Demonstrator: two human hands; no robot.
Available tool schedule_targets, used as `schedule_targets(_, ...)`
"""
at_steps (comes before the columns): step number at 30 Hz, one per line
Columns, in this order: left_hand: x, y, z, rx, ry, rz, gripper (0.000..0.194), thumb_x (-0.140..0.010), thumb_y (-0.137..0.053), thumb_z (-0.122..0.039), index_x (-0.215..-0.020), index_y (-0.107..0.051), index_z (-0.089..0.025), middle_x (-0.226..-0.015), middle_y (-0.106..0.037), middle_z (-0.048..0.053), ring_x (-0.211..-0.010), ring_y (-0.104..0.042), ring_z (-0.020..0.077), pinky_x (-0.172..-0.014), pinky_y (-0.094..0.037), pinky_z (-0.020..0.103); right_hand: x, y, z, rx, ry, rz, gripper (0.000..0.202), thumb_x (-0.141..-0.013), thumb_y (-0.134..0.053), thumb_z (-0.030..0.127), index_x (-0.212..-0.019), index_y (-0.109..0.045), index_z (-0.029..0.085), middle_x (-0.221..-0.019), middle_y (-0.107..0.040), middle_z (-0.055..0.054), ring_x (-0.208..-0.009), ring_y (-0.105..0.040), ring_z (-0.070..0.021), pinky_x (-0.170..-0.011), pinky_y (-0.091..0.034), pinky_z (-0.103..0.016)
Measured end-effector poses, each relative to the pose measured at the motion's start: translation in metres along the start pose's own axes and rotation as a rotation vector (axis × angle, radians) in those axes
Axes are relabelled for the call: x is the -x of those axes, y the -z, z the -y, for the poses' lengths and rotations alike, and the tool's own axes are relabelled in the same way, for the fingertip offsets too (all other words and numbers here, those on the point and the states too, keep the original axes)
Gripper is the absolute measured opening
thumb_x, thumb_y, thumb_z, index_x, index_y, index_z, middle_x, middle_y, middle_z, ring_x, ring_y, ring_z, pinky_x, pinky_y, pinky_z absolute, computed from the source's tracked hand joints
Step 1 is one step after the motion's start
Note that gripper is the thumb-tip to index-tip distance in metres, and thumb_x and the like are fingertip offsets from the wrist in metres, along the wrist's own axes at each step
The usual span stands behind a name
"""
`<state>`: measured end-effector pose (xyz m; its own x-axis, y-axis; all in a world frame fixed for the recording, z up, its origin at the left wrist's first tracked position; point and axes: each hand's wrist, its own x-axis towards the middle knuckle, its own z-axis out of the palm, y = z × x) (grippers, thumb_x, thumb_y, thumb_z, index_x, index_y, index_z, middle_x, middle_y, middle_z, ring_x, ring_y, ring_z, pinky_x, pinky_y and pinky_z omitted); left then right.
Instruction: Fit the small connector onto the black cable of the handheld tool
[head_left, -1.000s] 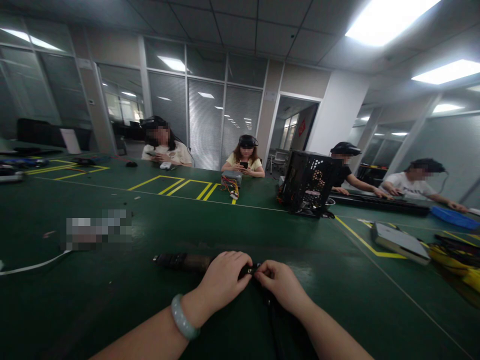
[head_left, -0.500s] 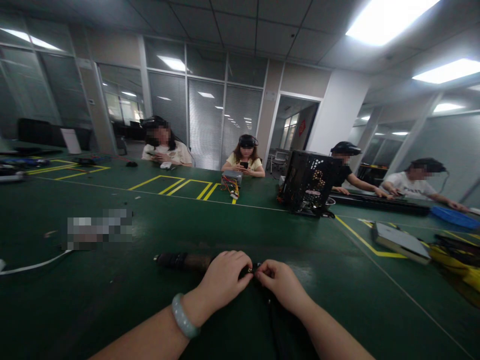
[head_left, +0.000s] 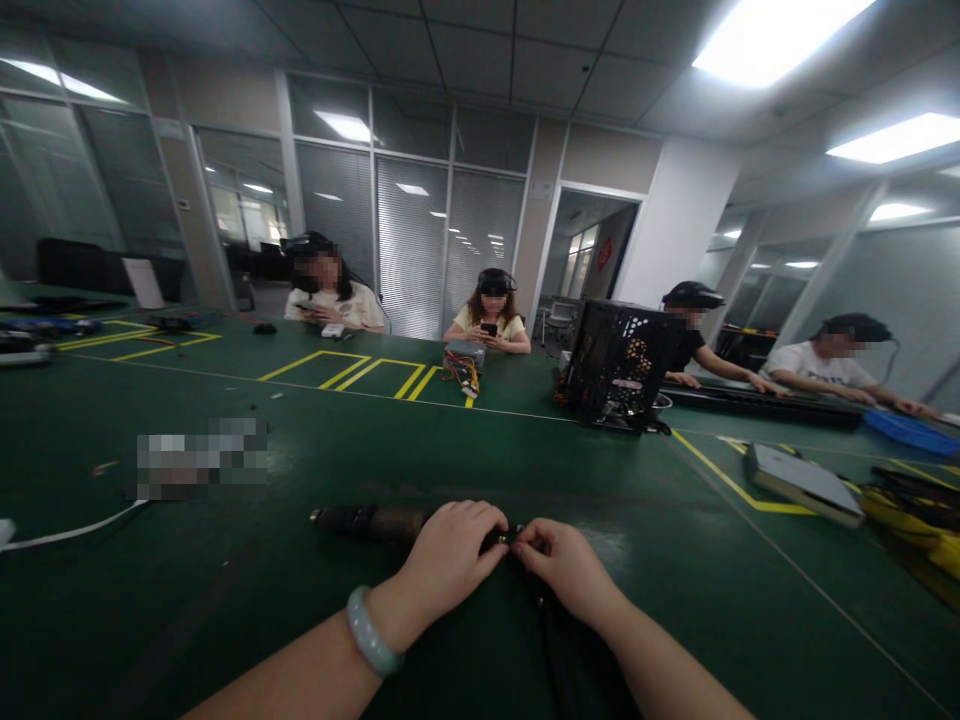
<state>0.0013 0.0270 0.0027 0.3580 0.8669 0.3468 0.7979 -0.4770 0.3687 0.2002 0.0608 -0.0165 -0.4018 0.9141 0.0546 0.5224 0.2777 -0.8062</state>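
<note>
A dark cylindrical tool [head_left: 390,524], like an electric screwdriver with a small metal tip at its left end, lies on the green table [head_left: 315,640]. Its right part is under my left hand [head_left: 454,555], whose fingers curl over it. My right hand [head_left: 566,565] pinches something small and dark right at the tool's right end; my fingers hide most of it. A tiny brassy spot shows between the two hands. From below my right hand a black cable [head_left: 551,650] runs toward me.
An upright black computer case [head_left: 621,365] stands ahead to the right, near a flat metal box [head_left: 802,482]. A power supply [head_left: 465,352] with coloured wires lies ahead. At left a white cable [head_left: 82,533] leads to a blurred item. Several people sit across the table.
Both my hands stay in nearly the same place on the tool. At far right, a co-worker's hand has shifted near the blue tray.
</note>
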Motion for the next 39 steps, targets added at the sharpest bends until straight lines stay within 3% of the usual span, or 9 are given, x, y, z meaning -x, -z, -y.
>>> schedule_targets(8,-0.0011,-0.0012,0.0019,-0.037,-0.004,0.016,0.019,-0.087,-0.053,-0.018,-0.103,-0.059,-0.025,-0.104,-0.063,0.000,-0.097,-0.058,0.0189,-0.086,-0.043,0.036,-0.0013,-0.0013,-0.0036,0.001,0.022,-0.006,0.015,-0.083,-0.061,0.031,-0.082,-0.067,0.018,-0.073,-0.067,0.000,-0.065,-0.059,-0.0139,-0.058,-0.039,-0.021)
schedule_targets(15,-0.0021,-0.0040,0.0037,-0.031,-0.003,0.014,0.015,-0.088,-0.055,-0.027,-0.102,-0.059,-0.024,-0.102,-0.064,0.001,-0.095,-0.057,0.0204,-0.084,-0.042,0.036,-0.0013,-0.0018,-0.0057,-0.015,0.022,-0.004,0.014,-0.083,-0.062,0.031,-0.083,-0.067,0.018,-0.073,-0.066,0.000,-0.065,-0.059,-0.0132,-0.058,-0.040,-0.021)
schedule_targets(23,-0.0020,-0.0058,0.0055,-0.045,-0.013,0.024,0.019,-0.087,-0.052,-0.019,-0.104,-0.059,-0.025,-0.104,-0.063,0.000,-0.097,-0.057,0.0190,-0.085,-0.042,0.035,-0.0008,-0.0011,-0.0050,-0.012,0.023,-0.002,0.016,-0.083,-0.062,0.032,-0.083,-0.067,0.017,-0.074,-0.067,0.000,-0.065,-0.059,-0.0133,-0.057,-0.040,-0.021)
schedule_targets(32,-0.0015,-0.0025,0.0022,-0.028,-0.005,-0.002,0.020,-0.090,-0.054,-0.037,-0.103,-0.059,-0.024,-0.101,-0.064,0.001,-0.095,-0.058,0.0204,-0.084,-0.043,0.036,0.0003,0.0011,-0.0020,0.015,0.020,-0.007,0.012,-0.083,-0.061,0.028,-0.082,-0.068,0.018,-0.074,-0.068,0.000,-0.066,-0.060,-0.0137,-0.057,-0.040,-0.021)
schedule_targets(39,-0.0026,-0.0061,0.0064,-0.043,-0.003,0.043,0.017,-0.089,-0.053,-0.025,-0.105,-0.059,-0.025,-0.105,-0.063,0.001,-0.098,-0.058,0.0200,-0.088,-0.043,0.036,0.0003,0.0006,-0.0020,0.031,0.013,-0.011,0.014,-0.084,-0.062,0.031,-0.083,-0.069,0.018,-0.074,-0.068,0.000,-0.065,-0.060,-0.0134,-0.057,-0.039,-0.021)
